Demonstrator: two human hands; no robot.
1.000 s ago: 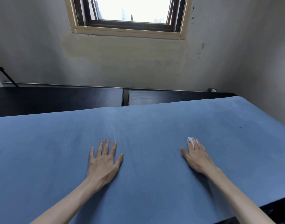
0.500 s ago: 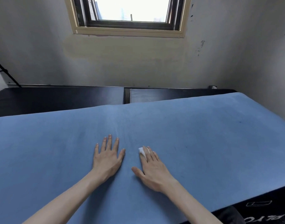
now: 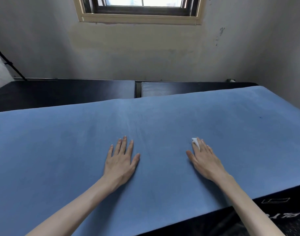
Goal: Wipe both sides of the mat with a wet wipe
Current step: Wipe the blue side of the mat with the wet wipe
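Note:
A large blue mat lies flat across the dark table and fills most of the view. My left hand rests palm down on the mat with its fingers straight and spread. To its right, my right hand lies flat on the mat with straight fingers and presses a small white wet wipe against the surface. Only a corner of the wipe shows, past the fingertips.
A dark table extends beyond the mat's far edge up to a pale wall with a window. The mat's near right edge hangs at the table front, where a dark surface with white markings shows.
My right hand slid the wipe left toward my left hand, then back out to the right. My left hand stayed pressed on the mat.

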